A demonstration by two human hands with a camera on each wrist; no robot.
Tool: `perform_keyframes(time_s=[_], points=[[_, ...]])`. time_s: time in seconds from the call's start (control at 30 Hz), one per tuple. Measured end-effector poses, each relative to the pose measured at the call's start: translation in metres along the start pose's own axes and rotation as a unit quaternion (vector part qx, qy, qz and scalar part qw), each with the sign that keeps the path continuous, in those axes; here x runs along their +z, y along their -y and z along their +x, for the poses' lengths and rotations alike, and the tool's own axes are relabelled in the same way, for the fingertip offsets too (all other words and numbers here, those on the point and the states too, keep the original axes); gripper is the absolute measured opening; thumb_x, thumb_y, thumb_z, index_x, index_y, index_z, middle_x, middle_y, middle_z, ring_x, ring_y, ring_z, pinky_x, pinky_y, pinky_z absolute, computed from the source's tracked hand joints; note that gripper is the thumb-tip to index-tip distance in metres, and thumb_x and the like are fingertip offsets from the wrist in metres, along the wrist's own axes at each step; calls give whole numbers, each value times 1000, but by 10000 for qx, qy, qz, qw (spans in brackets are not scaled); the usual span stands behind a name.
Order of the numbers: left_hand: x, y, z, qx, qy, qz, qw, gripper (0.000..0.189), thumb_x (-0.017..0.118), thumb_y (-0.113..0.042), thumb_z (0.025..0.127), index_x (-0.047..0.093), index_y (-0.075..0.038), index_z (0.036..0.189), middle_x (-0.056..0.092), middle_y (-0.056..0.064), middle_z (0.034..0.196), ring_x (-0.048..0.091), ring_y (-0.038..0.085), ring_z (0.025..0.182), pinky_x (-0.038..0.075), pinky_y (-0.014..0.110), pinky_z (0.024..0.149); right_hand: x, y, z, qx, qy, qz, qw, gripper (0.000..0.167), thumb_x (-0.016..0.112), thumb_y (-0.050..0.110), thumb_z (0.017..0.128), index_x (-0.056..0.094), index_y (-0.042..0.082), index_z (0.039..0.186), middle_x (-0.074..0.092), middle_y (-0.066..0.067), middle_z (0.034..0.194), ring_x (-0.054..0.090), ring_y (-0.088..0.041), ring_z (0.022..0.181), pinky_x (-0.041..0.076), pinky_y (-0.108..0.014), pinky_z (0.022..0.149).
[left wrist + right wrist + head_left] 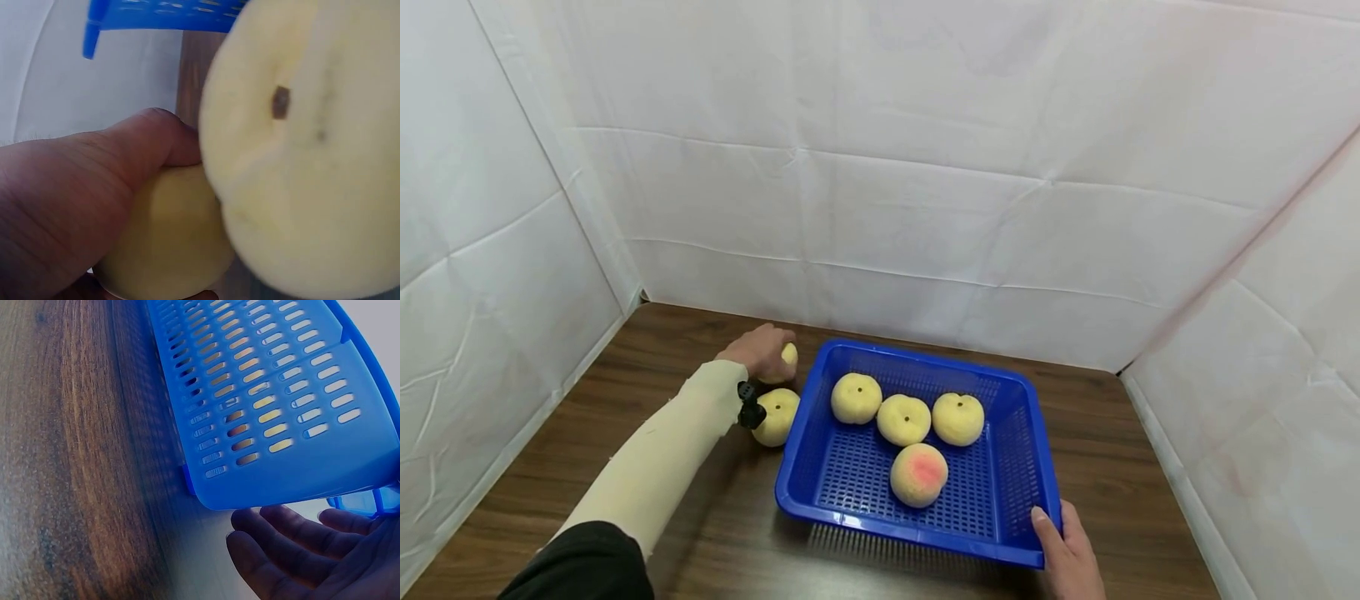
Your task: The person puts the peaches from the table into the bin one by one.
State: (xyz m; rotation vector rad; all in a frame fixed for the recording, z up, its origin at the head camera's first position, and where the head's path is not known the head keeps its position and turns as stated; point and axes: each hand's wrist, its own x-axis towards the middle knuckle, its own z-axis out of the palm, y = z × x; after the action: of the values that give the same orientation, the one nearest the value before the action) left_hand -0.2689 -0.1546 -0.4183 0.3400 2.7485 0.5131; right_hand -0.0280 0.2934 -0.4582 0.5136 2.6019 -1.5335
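My left hand grips a pale yellow flat-topped peach on the table, left of the basket. Right beside it, on the near side, sits another yellow peach, which looms large in the left wrist view. The blue plastic basket has several peaches inside: three yellow ones in a row, including one in the middle, and in front a peach with a pink blush. At the basket's front right corner my right hand holds the rim, thumb on top and fingers at the outer side.
A dark brown wood table lies under everything. White sheeting walls it off at the back and on both sides. The basket's slotted side wall rises above the tabletop in the right wrist view.
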Motion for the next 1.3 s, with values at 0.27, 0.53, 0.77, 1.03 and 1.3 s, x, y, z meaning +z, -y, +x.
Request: perform_keyframes(time_s=[0.27,0.53,0.77,1.03,1.3], points=[[-15,-7,-7,257,-186,26,9995,52,71,-24,90,62,-9,139,61,13,114,55,26,95,46,36,72,2,3,1,38,37,-50,10000,53,43,31,112,37,-5,150,59,-34,138,65,-20,108,51,-24,81],[-28,-15,-12,692,-298,143,9971,48,70,-25,90,64,-7,134,61,9,101,54,23,88,43,33,68,3,4,3,235,175,-135,9995,61,41,39,112,32,-4,154,52,-35,146,62,-39,123,55,-47,96],[-39,-24,-14,868,-387,415,9946,41,72,-26,89,66,-9,125,61,7,94,54,22,86,44,33,69,2,4,4,76,120,-51,9999,55,42,34,112,35,-4,152,55,-34,143,63,-33,120,50,-28,86],[-45,-38,-24,921,-507,588,9927,45,74,-34,90,68,-12,129,64,9,107,54,26,101,46,39,78,3,5,3,114,79,-173,9998,58,42,36,112,34,-4,153,56,-34,142,63,-34,120,51,-32,88],[-52,-57,-34,1082,-625,706,9896,41,75,-34,91,69,-14,126,60,9,106,53,24,95,45,37,74,3,6,4,110,62,-206,9997,57,41,35,112,34,-4,153,55,-35,144,62,-38,123,51,-36,91]])
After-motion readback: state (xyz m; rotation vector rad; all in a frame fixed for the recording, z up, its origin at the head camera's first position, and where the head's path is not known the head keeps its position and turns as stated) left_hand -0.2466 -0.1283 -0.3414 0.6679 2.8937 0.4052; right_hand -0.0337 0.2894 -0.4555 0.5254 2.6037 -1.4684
